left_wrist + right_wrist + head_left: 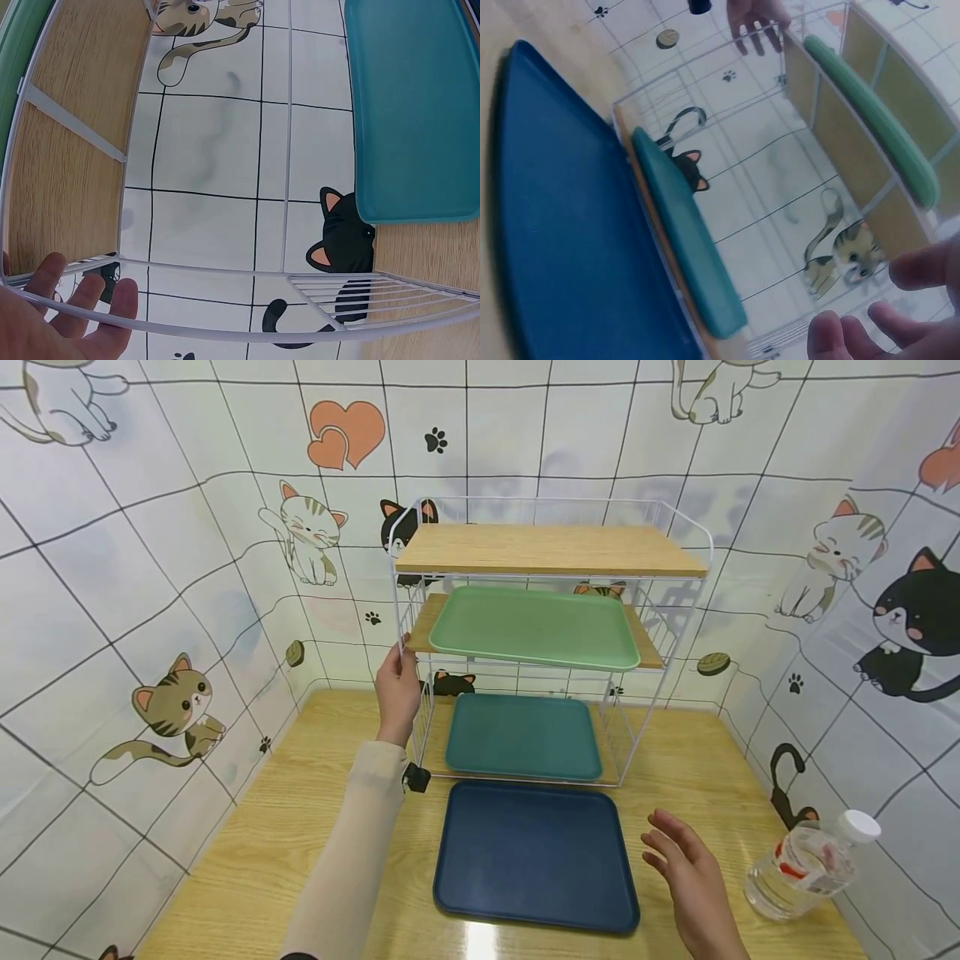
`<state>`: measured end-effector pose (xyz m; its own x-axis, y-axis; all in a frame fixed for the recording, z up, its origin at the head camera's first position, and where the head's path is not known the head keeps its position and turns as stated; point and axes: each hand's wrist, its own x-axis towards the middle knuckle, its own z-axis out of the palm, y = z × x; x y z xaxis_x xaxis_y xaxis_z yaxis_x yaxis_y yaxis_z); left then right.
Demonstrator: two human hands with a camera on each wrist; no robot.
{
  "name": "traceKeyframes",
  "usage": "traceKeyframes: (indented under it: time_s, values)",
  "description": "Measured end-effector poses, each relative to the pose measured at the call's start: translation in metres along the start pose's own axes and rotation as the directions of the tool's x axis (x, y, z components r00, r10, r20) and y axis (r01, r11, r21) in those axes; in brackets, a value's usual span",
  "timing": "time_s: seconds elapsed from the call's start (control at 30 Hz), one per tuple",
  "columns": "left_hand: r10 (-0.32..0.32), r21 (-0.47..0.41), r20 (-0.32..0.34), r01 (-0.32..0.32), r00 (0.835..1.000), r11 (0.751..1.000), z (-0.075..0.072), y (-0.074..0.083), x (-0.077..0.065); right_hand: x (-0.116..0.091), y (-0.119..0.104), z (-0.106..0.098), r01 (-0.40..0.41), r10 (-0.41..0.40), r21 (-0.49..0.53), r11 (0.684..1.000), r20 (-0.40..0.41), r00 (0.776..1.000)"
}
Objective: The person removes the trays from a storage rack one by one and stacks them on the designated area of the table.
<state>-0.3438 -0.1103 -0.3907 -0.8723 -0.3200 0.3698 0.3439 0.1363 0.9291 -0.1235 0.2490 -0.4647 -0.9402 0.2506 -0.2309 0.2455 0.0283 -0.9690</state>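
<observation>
A white wire rack with three wooden shelves (pixel 551 550) stands against the back wall. My left hand (pixel 397 693) grips its left side at the middle shelf; in the left wrist view the fingers (pixel 124 300) reach round the white wire frame (pixel 225 334). On the middle shelf lies a light green tray (pixel 534 628), its front edge slightly past the board. A teal tray (pixel 523 737) rests on the bottom shelf. Directly before the rack, a navy blue tray (pixel 536 856) lies on the table. My right hand (pixel 693 881), fingers loosely bent and holding nothing, hovers right of that tray.
A clear plastic bottle with a white cap (pixel 806 864) is at the table's right edge, leaning in this view. Walls covered in cat-print tile sheeting (pixel 225 610) enclose the wooden table (pixel 262 860) at the back and both sides.
</observation>
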Motion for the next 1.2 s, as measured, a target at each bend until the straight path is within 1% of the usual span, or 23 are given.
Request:
traceKeyframes:
  time_s: [0.13, 0.27, 0.4, 0.5, 0.53, 0.63, 0.73, 0.77, 0.83, 1.1, 1.2]
  values:
    - [0.004, 0.004, 0.005, -0.004, 1.000, 1.000, 0.000, 0.001, 0.000, 0.002, -0.020, -0.003, 0.109, -0.109, 0.002, 0.994, 0.015, 0.994]
    - [0.009, -0.006, 0.012, -0.009, 1.000, 1.000, -0.001, 0.000, -0.001, 0.004, -0.039, -0.007, 0.211, -0.211, 0.006, 0.978, 0.036, 0.977]
    - [0.019, -0.007, 0.009, -0.019, 1.000, 1.000, 0.000, 0.000, -0.001, 0.007, -0.056, -0.008, 0.283, -0.283, 0.004, 0.959, 0.040, 0.958]
    - [0.027, -0.001, -0.002, -0.027, 1.000, 1.000, -0.001, 0.000, -0.001, 0.009, -0.065, -0.007, 0.314, -0.314, 0.004, 0.949, 0.042, 0.949]
    - [0.025, 0.002, -0.011, -0.025, 1.000, 1.000, -0.001, 0.005, -0.003, 0.009, -0.068, -0.006, 0.324, -0.323, 0.001, 0.946, 0.044, 0.945]
    - [0.028, -0.002, -0.020, -0.028, 0.999, 1.000, 0.000, 0.005, -0.003, 0.010, -0.077, -0.005, 0.349, -0.348, -0.010, 0.937, 0.048, 0.936]
    - [0.030, -0.008, -0.018, -0.030, 0.999, 1.000, -0.001, 0.004, -0.002, 0.010, -0.086, -0.004, 0.383, -0.381, -0.020, 0.924, 0.056, 0.923]
    - [0.035, -0.012, -0.011, -0.035, 0.999, 0.999, -0.001, -0.001, 0.000, 0.010, -0.089, -0.003, 0.392, -0.390, -0.013, 0.920, 0.059, 0.919]
    - [0.036, -0.015, -0.005, -0.036, 0.999, 0.999, -0.002, -0.002, 0.000, 0.010, -0.095, -0.001, 0.409, -0.408, -0.002, 0.913, 0.064, 0.911]
    - [0.044, -0.014, 0.002, -0.044, 0.999, 0.999, -0.001, -0.003, -0.001, 0.020, -0.121, 0.002, 0.463, -0.463, 0.028, 0.886, 0.073, 0.883]
    - [0.045, -0.026, 0.011, -0.045, 0.999, 0.999, -0.001, -0.003, -0.001, 0.024, -0.131, 0.001, 0.469, -0.469, 0.026, 0.883, 0.080, 0.879]
